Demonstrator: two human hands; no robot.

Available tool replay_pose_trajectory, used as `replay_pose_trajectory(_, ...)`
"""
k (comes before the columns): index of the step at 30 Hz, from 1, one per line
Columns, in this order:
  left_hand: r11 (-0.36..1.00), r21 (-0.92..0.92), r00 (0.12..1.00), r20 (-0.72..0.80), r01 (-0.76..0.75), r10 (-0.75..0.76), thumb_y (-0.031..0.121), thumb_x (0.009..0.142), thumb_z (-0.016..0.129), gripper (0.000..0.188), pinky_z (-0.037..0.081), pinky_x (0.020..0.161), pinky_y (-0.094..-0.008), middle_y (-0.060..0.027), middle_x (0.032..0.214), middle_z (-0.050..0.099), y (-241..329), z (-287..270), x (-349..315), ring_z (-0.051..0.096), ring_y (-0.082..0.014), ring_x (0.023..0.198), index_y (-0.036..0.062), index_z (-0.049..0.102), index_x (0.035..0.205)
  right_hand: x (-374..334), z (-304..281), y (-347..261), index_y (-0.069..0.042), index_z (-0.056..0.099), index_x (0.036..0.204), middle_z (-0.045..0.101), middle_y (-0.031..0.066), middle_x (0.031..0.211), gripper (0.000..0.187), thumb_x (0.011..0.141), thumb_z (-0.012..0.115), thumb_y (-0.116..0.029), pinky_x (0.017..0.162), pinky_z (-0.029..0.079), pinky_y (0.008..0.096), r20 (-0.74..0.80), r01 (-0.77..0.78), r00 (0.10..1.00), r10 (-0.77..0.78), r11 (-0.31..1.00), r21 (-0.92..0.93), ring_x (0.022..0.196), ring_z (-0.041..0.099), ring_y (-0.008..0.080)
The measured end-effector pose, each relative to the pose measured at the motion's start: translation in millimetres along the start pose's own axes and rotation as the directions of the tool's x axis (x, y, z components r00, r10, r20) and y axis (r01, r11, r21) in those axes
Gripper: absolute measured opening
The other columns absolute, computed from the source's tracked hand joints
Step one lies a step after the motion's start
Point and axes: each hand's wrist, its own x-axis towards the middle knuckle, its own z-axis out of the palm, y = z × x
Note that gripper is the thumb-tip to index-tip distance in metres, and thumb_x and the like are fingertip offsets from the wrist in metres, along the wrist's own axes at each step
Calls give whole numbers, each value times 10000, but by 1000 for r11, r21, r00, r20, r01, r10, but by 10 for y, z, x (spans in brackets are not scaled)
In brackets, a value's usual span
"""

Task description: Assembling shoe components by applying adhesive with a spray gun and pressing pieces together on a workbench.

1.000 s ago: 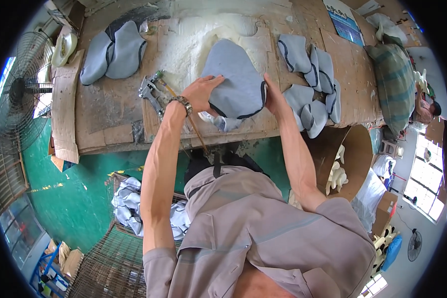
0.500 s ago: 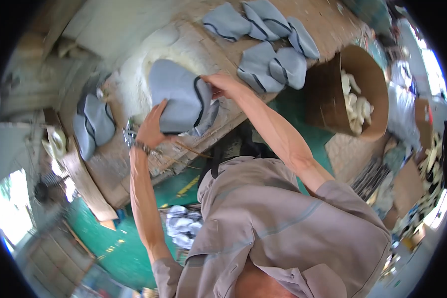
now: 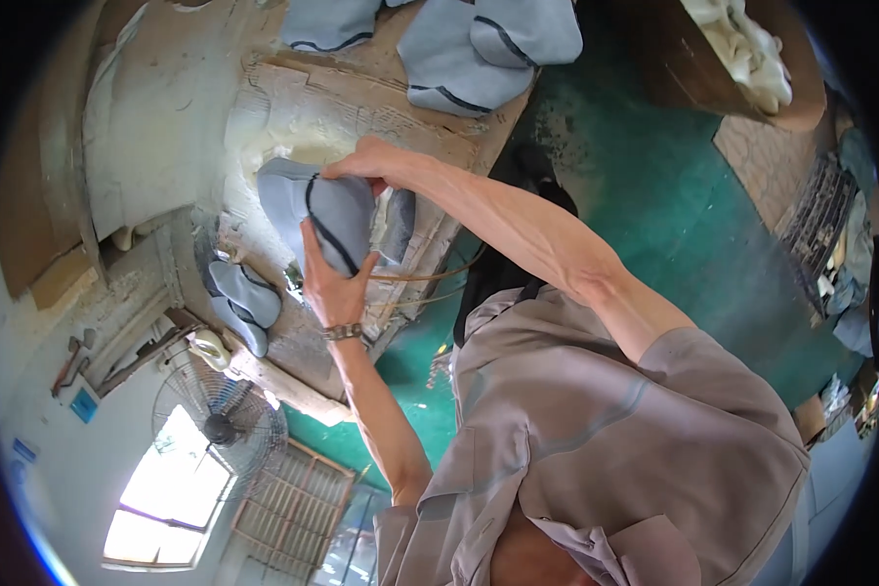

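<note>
Although its dark trim (image 3: pixel 311 198) is already on, the grey padded piece (image 3: pixel 285 200) is in my grip rather than set down, so I judge it to be partway through, and what is left on it I cannot tell. It is over the bench (image 3: pixel 371 103), close to the near edge; whether it rests there is hidden. Its long axis seems to run across the bench, the rounded plain end pointing toward the far side and the trimmed end toward the near edge. My right hand (image 3: pixel 369 161) pinches it at one end of the trim; my left hand (image 3: pixel 337 293) grips the other, thumb and fingers spread wide. Just beside it, nearer the edge, lies a darker grey piece (image 3: pixel 398 225). Farther out, similar trimmed pieces (image 3: pixel 459 59) lie along the near edge to my right, and more pieces (image 3: pixel 244 293) toward the bench's left end; whether those are finished or waiting, I cannot tell.
</note>
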Motion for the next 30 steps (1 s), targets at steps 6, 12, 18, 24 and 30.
replay_pose_trajectory(6,991,-135,991,132,28,-10,306,634,969,1069,502,1032,-445,-235,1329,658,-268,-347,217,644,-375,1196,41,449,1530,-186,9,-260,133,714,888,718,225,875,628,705,842,-454,574,559,404,31,38,999,-36,996,-77,780,712,304)
replay_pose_trajectory(12,987,-160,991,135,23,-1,332,625,985,1086,487,1051,-424,-227,1328,657,-364,-339,201,639,-327,1199,14,454,1517,-301,56,-250,114,740,942,729,315,949,454,713,740,-278,793,591,455,20,200,979,-202,949,-245,939,739,428)
replay_pose_trajectory(18,967,-241,992,113,88,-62,382,606,1002,1108,479,1055,-412,-211,1333,649,-728,-425,103,624,-299,1200,-16,465,1489,-481,361,-419,77,741,896,717,319,927,323,764,654,-205,803,575,491,-3,304,941,-338,850,-430,928,723,467)
replay_pose_trajectory(24,966,-238,989,123,106,-78,395,595,1005,1121,470,1067,-415,-207,1351,637,-758,-423,102,605,-296,1226,-12,463,1488,-554,371,-410,72,723,873,704,331,876,296,818,622,-200,790,573,508,25,386,898,-440,758,-526,878,716,483)
replay_pose_trajectory(30,964,-241,987,136,117,-85,379,602,1001,1110,465,1074,-414,-195,1356,637,-663,-482,97,602,-295,1232,15,460,1500,-783,517,-368,34,726,884,727,270,871,256,802,649,-195,777,535,552,24,418,832,-555,597,-684,915,710,428)
